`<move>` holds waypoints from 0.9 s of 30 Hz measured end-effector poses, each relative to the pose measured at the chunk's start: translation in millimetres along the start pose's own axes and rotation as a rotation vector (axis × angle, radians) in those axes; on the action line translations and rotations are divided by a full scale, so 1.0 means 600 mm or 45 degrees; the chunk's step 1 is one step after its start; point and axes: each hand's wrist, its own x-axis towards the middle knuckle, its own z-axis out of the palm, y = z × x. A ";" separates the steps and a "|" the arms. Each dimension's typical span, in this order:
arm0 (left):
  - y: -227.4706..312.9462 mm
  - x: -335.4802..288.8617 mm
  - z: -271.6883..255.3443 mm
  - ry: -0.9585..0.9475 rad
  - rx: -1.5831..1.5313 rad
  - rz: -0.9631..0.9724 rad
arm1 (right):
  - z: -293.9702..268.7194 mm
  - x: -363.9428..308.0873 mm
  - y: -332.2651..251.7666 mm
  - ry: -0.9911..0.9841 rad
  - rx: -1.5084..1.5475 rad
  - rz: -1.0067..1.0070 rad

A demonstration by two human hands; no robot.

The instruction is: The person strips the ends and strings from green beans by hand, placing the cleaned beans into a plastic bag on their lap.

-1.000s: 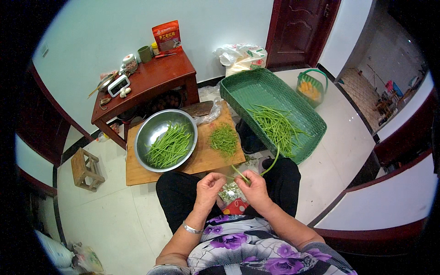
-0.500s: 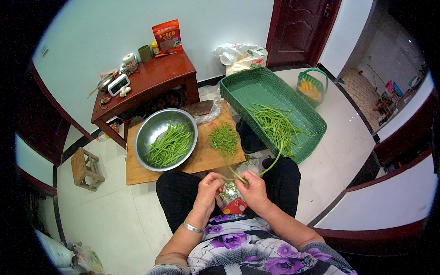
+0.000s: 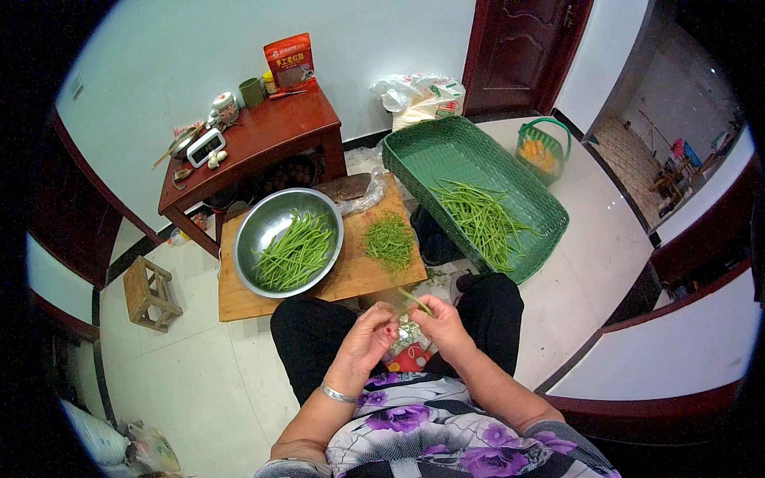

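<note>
In my right hand [image 3: 443, 325] is a green bean [image 3: 413, 301], pinched between thumb and fingers, its end poking out up and to the left. My left hand [image 3: 368, 341] is close beside it, fingers curled and slightly blurred; I cannot make out what they hold. Beyond my left knee, a steel bowl [image 3: 247, 267] holds snapped lengths of green bean [image 3: 295, 253]. To its right, a small heap of bean trimmings [image 3: 389, 242] lies on the wooden board [image 3: 335, 285]. Long whole beans [image 3: 480, 219] fill the near end of the green woven basket [image 3: 434, 151] on the right.
A dark red table [image 3: 275, 119] bears a red pouch [image 3: 290, 62], a white clock [image 3: 207, 148] and jars. A wooden stool [image 3: 151, 293] stands at left. Behind the green basket are a white plastic bag [image 3: 418, 97] and a green-handled basket [image 3: 542, 151]. Scraps lie on the floor between my feet.
The bean that curved from my right hand toward the basket now shows only as a short length. My left hand has turned slightly, and the strand between the hands no longer shows.
</note>
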 end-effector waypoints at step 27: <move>0.021 -0.007 0.019 0.215 1.117 0.442 | 0.001 -0.006 -0.037 0.057 0.069 0.113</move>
